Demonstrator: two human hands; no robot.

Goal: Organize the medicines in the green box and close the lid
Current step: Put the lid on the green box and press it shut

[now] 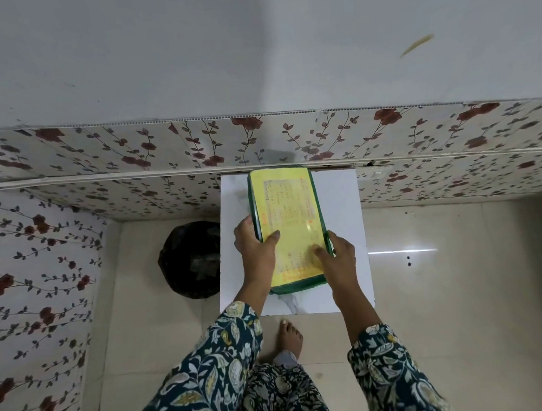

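Lid (289, 223) sits flat on the green box (299, 287), which rests on the small white table (342, 198) near its far edge. We grip the box's left side with our left hand (256, 245) and its right side with our right hand (335, 253), thumbs pressing on top. We judge closing nearly finished; no medicines show.

I find the green box (290, 226) taking the middle of the small white table (340, 218), end to end. Bare strips remain along both long sides, the right one wider. My left hand (255, 248) and right hand (335, 253) block the near flanks. The floral wall (163, 196) closes the far edge. A black bag (190, 259) stands just beside the table's left edge; the floor to the right lies open.
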